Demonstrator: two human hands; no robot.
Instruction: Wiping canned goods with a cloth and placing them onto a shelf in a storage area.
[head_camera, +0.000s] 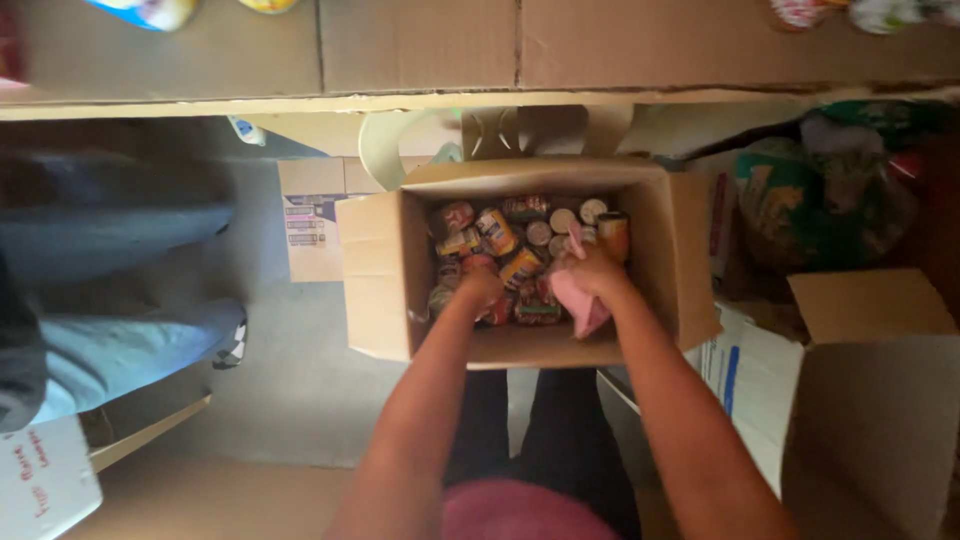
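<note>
- Your left hand (480, 287) is down inside the open cardboard box (375, 270), fingers curled over the tins on the near left side of the pile; whether it grips one you cannot tell.
- Your right hand (597, 272) is in the same box, just right of the left hand, closed on a pink cloth (578, 303) that hangs below the palm toward the near wall of the box.
- The canned goods (497, 232) fill the box floor: they lie under and just beyond both hands, some upright with round lids showing, some tipped on their sides.
- One tall tin (613, 232) stands just beyond your right hand, by the right wall.
- The box stands on the floor just beyond your knees, flaps folded outward.
- A pale plastic chair (385, 140) sits beyond the box, under the edge of the cardboard-covered worktop (420, 50).
- At near right another open carton (880, 400) stands; beyond it, a green patterned bag (815, 205).
- At left, another person's jeans-clad legs (110, 290) are well apart from the box.
</note>
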